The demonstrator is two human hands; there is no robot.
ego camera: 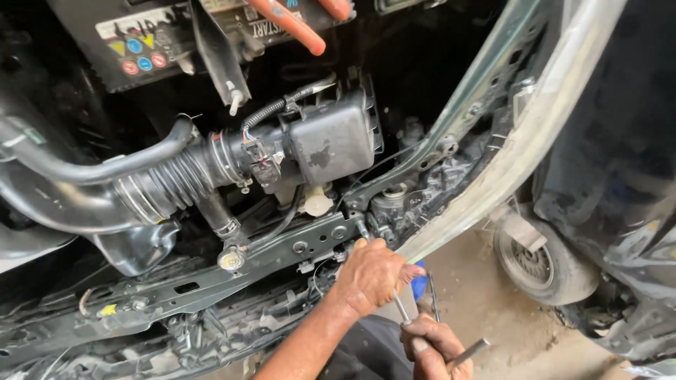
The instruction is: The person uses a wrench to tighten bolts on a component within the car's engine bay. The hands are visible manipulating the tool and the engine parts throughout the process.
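Observation:
I look down into a car's open engine bay. My left hand [370, 274] is closed at the right end of the black metal crossmember [211, 278], by a bolt [362, 230]. It grips a tool with a blue handle [420, 283], most of which the fingers hide. A thin metal shaft [401, 307] runs from that hand down to my right hand [431, 343]. My right hand is low in the frame, closed on a grey metal bar [470, 351] that sticks out to the right.
A black air filter box [331, 141] and a ribbed intake hose [169, 186] sit above the crossmember. A battery [141, 42] and red-handled tool [296, 24] lie at the top. The pale fender edge [507, 162] runs diagonally; a wheel [539, 264] rests on the dusty floor.

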